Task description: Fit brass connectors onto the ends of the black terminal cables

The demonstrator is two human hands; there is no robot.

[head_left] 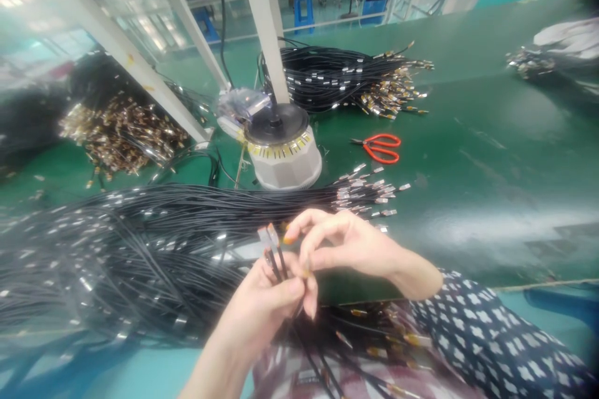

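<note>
Two slim black cables point(282, 262), held in the left hand point(279, 280), flat silver-coloured connectors point(263, 237) uppermost, side by side, tilted slightly left, cable lengths partly hidden by fingers.

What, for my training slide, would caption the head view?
Left hand holding black cables, right hand close beside it, over a green workbench.
</note>
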